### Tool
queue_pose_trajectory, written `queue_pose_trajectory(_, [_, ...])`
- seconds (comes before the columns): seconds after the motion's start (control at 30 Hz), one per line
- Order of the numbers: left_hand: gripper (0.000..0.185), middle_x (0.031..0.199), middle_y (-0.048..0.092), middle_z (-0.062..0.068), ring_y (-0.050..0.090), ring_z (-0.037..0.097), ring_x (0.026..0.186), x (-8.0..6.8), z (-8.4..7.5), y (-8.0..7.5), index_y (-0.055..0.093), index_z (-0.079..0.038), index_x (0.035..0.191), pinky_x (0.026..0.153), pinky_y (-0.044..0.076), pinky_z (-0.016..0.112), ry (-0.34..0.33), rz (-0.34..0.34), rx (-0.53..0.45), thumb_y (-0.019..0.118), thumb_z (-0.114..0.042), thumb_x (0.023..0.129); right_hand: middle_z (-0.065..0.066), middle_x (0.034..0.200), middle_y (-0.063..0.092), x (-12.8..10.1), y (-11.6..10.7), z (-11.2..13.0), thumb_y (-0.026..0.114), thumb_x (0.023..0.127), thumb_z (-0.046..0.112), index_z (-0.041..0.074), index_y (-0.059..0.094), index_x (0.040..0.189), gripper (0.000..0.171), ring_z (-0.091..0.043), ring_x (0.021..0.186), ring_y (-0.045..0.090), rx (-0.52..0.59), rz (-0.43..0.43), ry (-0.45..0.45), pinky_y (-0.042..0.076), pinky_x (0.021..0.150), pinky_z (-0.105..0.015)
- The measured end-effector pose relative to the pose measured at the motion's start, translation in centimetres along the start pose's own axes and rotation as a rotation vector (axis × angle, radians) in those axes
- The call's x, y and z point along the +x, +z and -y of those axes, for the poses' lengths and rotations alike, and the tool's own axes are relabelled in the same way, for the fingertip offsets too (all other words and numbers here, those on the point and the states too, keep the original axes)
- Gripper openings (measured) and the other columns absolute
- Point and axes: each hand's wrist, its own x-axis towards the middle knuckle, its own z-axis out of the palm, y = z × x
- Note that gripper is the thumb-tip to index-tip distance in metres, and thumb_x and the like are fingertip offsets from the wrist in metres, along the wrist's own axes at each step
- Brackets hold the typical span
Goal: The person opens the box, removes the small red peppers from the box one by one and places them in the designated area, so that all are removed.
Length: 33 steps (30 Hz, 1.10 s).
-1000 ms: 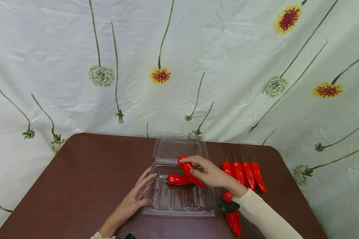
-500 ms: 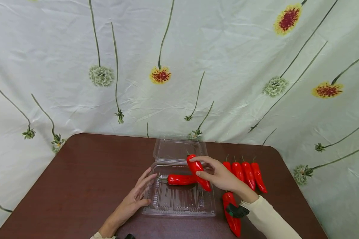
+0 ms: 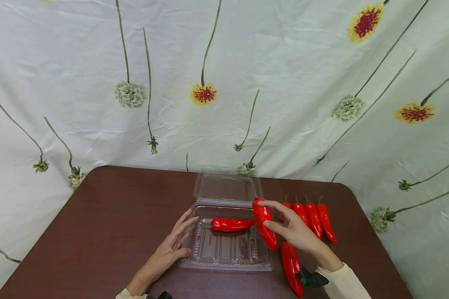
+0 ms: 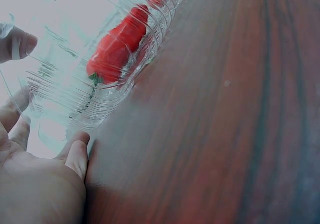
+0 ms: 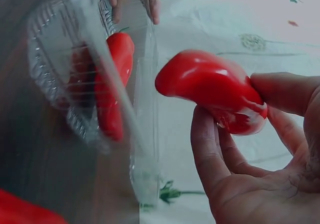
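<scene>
My right hand (image 3: 295, 228) holds a glossy red chili pepper (image 3: 264, 224) between thumb and fingers, over the right edge of a clear plastic clamshell box (image 3: 224, 253). In the right wrist view, that pepper (image 5: 210, 86) is pinched in the air with its tip towards the box. A second red pepper (image 3: 233, 224) lies crosswise inside the box, its stem pointing left. My left hand (image 3: 168, 249) rests with spread, fairly straight fingers against the box's left side; the left wrist view shows the fingers (image 4: 75, 156) at the clear wall.
Several red peppers (image 3: 315, 220) lie in a row at the right of the brown table (image 3: 97, 232). One more pepper (image 3: 292, 265) lies nearer, partly under the right wrist. The box's lid (image 3: 228, 187) is folded back towards the floral cloth (image 3: 224, 124).
The right hand has moved right and slightly towards me with its pepper, away from over the pepper in the box to the right edge. The left hand stays at the left side.
</scene>
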Motion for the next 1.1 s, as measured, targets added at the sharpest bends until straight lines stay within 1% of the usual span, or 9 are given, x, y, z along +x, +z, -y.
queue_pose_trajectory(0.2, [0.072,0.166,-0.015,0.02,0.025,-0.004,0.146,0.0,0.0,-0.1,0.02,0.008,0.155,0.113,0.02,0.008,0.006,0.001,-0.004,0.053,0.011,0.091,-0.008,0.144,0.053,-2.0,-0.8,-0.9,0.066,0.096,0.014,0.021,0.05,0.145,0.052,-0.03,0.121,0.056,-0.057,-0.052,-0.001,0.054,0.092,-0.031])
queue_pose_trajectory(0.37, [0.072,0.166,-0.015,0.02,0.025,-0.004,0.146,0.0,0.0,-0.1,0.02,0.008,0.155,0.114,0.019,0.008,0.007,0.001,0.0,0.052,0.012,0.091,-0.005,0.149,0.049,-3.6,-1.5,-1.8,0.064,0.097,0.014,0.023,0.047,0.148,0.054,-0.009,0.128,0.051,-0.051,-0.079,0.025,0.051,0.097,-0.029])
queue_pose_trajectory(0.43, [0.072,0.166,-0.014,0.019,0.025,-0.004,0.146,0.0,0.0,0.0,0.021,0.008,0.155,0.114,0.02,0.008,0.004,0.0,0.002,0.053,0.011,0.091,-0.006,0.151,0.048,-4.4,-1.8,-2.2,0.063,0.098,0.014,0.023,0.046,0.149,0.054,-0.005,0.129,0.05,-0.043,-0.092,0.049,0.051,0.098,-0.028])
queue_pose_trajectory(0.5, [0.072,0.166,-0.014,0.019,0.025,-0.004,0.146,0.1,-0.1,0.0,0.021,0.008,0.155,0.114,0.02,0.008,0.004,-0.003,0.002,0.053,0.011,0.091,-0.006,0.151,0.047,-5.2,-2.0,-2.5,0.062,0.098,0.015,0.023,0.046,0.149,0.054,-0.01,0.133,0.046,-0.046,-0.11,0.08,0.05,0.098,-0.026])
queue_pose_trajectory(0.67, [0.072,0.166,-0.014,0.019,0.024,-0.004,0.147,0.1,0.0,0.1,0.02,0.008,0.155,0.114,0.02,0.008,0.011,0.0,0.001,0.052,0.011,0.091,-0.011,0.151,0.044,-6.8,-2.5,-3.1,0.064,0.097,0.017,0.02,0.045,0.15,0.056,-0.039,0.138,0.037,-0.002,-0.151,0.173,0.051,0.095,-0.025])
queue_pose_trajectory(0.73, [0.071,0.166,-0.015,0.02,0.024,-0.004,0.147,0.0,0.0,0.1,0.02,0.008,0.155,0.113,0.02,0.008,0.013,0.002,0.0,0.052,0.011,0.092,-0.013,0.151,0.043,-7.3,-2.7,-3.3,0.065,0.096,0.016,0.019,0.045,0.149,0.057,-0.042,0.138,0.036,0.017,-0.164,0.203,0.051,0.094,-0.025])
queue_pose_trajectory(0.83, [0.071,0.166,-0.015,0.019,0.023,-0.004,0.147,0.0,-0.1,0.1,0.02,0.008,0.155,0.113,0.019,0.008,0.01,0.002,-0.003,0.052,0.011,0.091,-0.014,0.151,0.043,-8.1,-3.0,-3.6,0.066,0.096,0.017,0.018,0.045,0.149,0.057,-0.024,0.135,0.044,0.016,-0.172,0.249,0.051,0.093,-0.025])
queue_pose_trajectory(0.97, [0.072,0.166,-0.015,0.019,0.022,-0.005,0.147,0.0,-0.2,0.1,0.021,0.007,0.156,0.114,0.02,0.008,0.005,0.0,-0.003,0.052,0.012,0.091,-0.016,0.15,0.042,-9.0,-3.4,-3.9,0.066,0.096,0.017,0.017,0.044,0.149,0.058,0.0,0.122,0.051,0.025,-0.168,0.3,0.051,0.092,-0.026])
queue_pose_trajectory(1.1, [0.071,0.166,-0.015,0.019,0.022,-0.004,0.147,0.1,-0.2,0.1,0.021,0.006,0.156,0.114,0.02,0.008,0.003,0.002,-0.004,0.052,0.011,0.092,-0.012,0.15,0.043,-9.7,-3.6,-4.2,0.067,0.095,0.017,0.017,0.044,0.149,0.059,0.006,0.119,0.052,0.025,-0.183,0.333,0.051,0.092,-0.025])
